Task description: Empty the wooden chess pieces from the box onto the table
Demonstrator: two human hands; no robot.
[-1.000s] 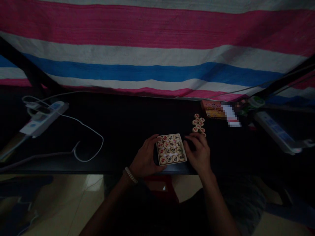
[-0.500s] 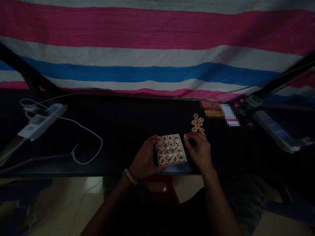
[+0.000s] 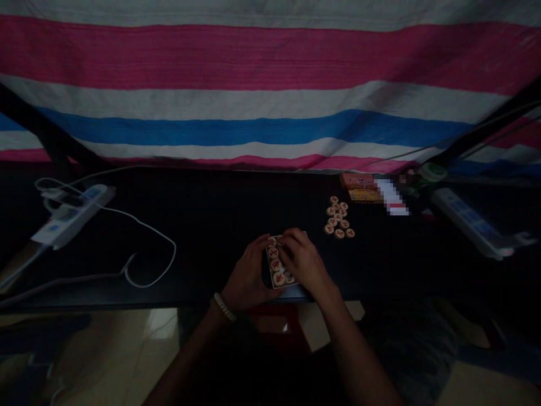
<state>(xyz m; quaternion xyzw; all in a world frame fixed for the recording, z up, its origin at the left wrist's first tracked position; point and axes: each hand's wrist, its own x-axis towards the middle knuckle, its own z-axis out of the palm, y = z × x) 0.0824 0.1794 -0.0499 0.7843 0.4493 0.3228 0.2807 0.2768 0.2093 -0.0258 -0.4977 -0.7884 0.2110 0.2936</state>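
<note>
A shallow square tray (image 3: 282, 286) of xiangqi pieces sits on the black table (image 3: 211, 214), mostly hidden by my hands. Several round wooden pieces with red characters (image 3: 275, 264) show along its left side. My left hand (image 3: 247, 276) grips the tray's left edge. My right hand (image 3: 302, 258) arches over the tray with its fingertips down among the pieces. Whether those fingers pinch a piece is hidden. A loose cluster of several xiangqi pieces (image 3: 338, 217) lies on the table to the right, apart from both hands.
A white power strip (image 3: 71, 217) and looped white cables (image 3: 147, 248) lie at the left. Another power strip (image 3: 467, 223) sits at the right. Small boxes (image 3: 359, 188) stand at the back, before a striped pink, white and blue cloth (image 3: 253, 107).
My right hand has moved left from beside the loose pieces to over the tray, covering most of it. My left hand stays at the tray's left edge.
</note>
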